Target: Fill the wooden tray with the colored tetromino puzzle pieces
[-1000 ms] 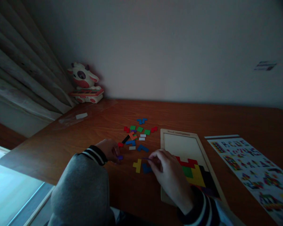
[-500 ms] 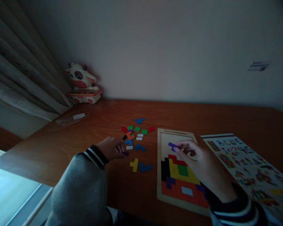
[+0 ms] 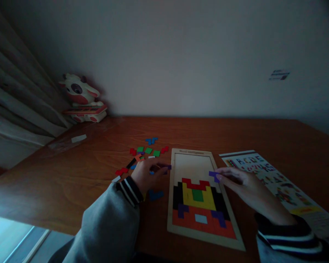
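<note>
A wooden puzzle tray (image 3: 170, 204) lies in front of me, its lower part filled with red, orange, yellow, green, black, purple and white pieces. My right hand (image 3: 239, 180) pinches a purple puzzle piece (image 3: 214, 175) over the tray's right side, above a black piece. At the tray's left edge, my left hand (image 3: 150, 173) pinches another purple puzzle piece (image 3: 169, 167), mostly covered by the fingers. Beneath and behind the left hand are loose pieces, among them a blue piece (image 3: 155, 195) and a red piece (image 3: 121, 171).
Several green pieces (image 3: 148, 150) and blue pieces (image 3: 151, 140) lie farther back on the brown table (image 3: 197, 133). A printed pattern sheet (image 3: 276, 182) is right of the tray. A toy cow with a keyboard (image 3: 83, 98) stands at the back left, by a curtain (image 3: 19, 84).
My left hand has moved right with its purple piece, from the loose pieces to the tray's edge. My right hand has shifted to the tray's right side. The view has turned slightly right.
</note>
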Motion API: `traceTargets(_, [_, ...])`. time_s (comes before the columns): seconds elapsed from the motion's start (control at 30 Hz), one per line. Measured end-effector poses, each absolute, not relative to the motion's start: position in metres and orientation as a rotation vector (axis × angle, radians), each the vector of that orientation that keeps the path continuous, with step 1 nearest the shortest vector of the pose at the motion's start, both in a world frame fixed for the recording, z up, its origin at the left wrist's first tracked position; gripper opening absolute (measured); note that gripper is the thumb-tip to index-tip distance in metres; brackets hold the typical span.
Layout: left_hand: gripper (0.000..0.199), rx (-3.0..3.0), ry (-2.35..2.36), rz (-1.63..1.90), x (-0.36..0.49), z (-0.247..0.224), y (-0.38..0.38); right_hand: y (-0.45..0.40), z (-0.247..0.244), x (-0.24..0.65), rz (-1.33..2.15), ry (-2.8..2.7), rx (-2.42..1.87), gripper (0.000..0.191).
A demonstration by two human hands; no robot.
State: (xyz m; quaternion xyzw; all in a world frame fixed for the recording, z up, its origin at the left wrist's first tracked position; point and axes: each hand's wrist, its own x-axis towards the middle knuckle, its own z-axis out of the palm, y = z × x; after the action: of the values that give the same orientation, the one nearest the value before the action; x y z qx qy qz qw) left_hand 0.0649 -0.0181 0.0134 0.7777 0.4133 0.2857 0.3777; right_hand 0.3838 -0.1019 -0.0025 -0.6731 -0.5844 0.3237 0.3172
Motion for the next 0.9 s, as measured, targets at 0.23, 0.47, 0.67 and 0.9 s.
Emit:
traceTargets(0.23, [0.02,2.123,1.158,0.647,0.082,0.002,-0.023,-0.106,0.0,0.386,0.943,-1.589,-1.744,0.03])
traceTargets(0.47, [0.019,2.239,1.074,0.652,0.091,-0.009,-0.026,-0.106,-0.003,0.384,0.962,-1.638,-1.735,0.026])
traceTargets(0.67, [0.017,2.397,1.071,0.706,0.095,-0.015,-0.027,-0.105,-0.014,0.386,0.947,-1.648,-1.76,0.025])
traceTargets(0.9, [0.012,2.488,1.06,0.775,0.094,-0.023,-0.026,-0.104,-0.02,0.388,0.969,-1.679,-1.741,0.025])
